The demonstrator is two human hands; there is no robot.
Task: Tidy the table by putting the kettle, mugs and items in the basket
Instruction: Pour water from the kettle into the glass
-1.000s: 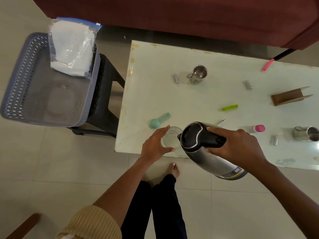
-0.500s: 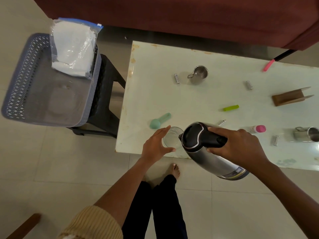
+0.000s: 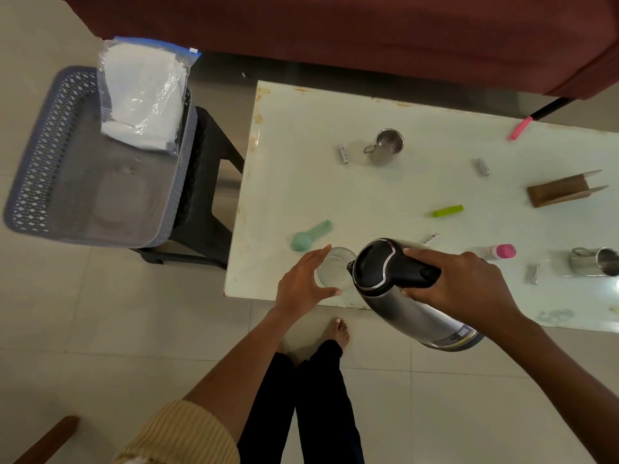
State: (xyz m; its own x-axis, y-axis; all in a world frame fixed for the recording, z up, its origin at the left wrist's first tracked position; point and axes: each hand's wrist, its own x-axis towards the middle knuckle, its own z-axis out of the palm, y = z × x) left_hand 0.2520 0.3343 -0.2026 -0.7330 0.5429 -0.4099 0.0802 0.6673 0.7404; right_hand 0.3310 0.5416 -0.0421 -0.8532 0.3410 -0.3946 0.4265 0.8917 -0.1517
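My right hand point(image 3: 459, 289) grips the black handle of a steel kettle point(image 3: 402, 296), which is tilted with its spout over a clear glass point(image 3: 335, 267) near the table's front edge. My left hand point(image 3: 303, 283) holds the glass, thumb and fingers curved round its left side. One steel mug point(image 3: 387, 146) stands at the back of the white table point(image 3: 335, 195); another point(image 3: 594, 261) lies at the right edge. A grey basket point(image 3: 40, 169) sits on a dark stool to the left, with a plastic bag of white material point(image 3: 144, 95) leaning in it.
Scattered on the table are a teal scoop point(image 3: 310, 236), a green marker point(image 3: 447, 211), a pink marker point(image 3: 519, 128), a pink-capped bottle point(image 3: 500, 252), a wooden holder point(image 3: 562, 190) and several batteries point(image 3: 342, 153). A maroon sofa point(image 3: 368, 28) runs behind. My legs stand below the table's edge.
The hands, kettle and glass keep the same pose. Only the view has shifted slightly.
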